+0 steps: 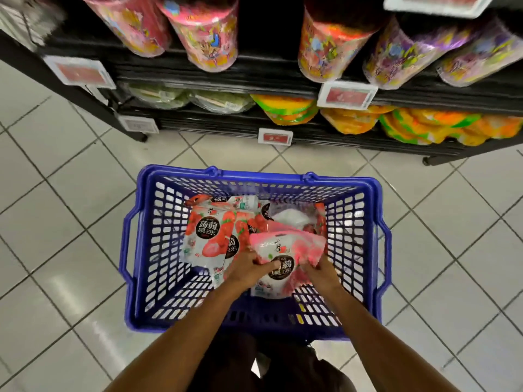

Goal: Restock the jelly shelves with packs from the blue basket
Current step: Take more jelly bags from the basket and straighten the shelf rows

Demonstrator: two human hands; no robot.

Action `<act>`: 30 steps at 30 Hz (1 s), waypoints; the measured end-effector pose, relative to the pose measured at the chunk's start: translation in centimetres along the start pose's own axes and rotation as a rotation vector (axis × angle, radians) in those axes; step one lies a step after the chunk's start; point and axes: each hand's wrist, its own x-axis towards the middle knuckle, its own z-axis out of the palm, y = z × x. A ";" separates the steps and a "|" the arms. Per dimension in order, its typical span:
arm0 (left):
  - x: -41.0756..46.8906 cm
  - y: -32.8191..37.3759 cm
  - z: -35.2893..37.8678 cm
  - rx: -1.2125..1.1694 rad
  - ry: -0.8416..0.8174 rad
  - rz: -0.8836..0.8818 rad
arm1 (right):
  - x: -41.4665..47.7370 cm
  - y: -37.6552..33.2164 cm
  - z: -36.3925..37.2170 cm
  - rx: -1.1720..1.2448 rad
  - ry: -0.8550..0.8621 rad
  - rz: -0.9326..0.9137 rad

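Left hand [249, 264] and right hand [319, 274] both grasp 1 pink jelly pack [283, 250] inside the blue basket [254, 176].
The pack sits between the 2 hands: the left grips its left edge and the right clutches its right side. More strawberry-printed packs [208, 230] lie in the basket, beyond and to the left of the left hand. The shelves [254, 77] stand past the basket's far rim.

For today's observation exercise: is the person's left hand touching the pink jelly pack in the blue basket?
Touching. The head view shows the left hand gripping the pink jelly pack, fingers curled over its left edge.
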 end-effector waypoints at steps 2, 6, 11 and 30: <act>-3.1 0.8 -1.6 -0.114 -0.011 -0.040 | -3.1 -1.5 -0.9 0.033 -0.003 -0.053; -10.6 5.1 -5.7 -0.398 0.061 -0.068 | -10.3 -6.1 -2.7 0.226 -0.042 -0.074; -22.2 13.7 -12.2 -0.593 0.119 -0.003 | -21.2 -15.3 -5.7 0.528 -0.089 0.063; -60.9 36.1 -33.6 -0.551 0.241 0.693 | -59.0 -44.7 -14.4 0.518 -0.114 -0.720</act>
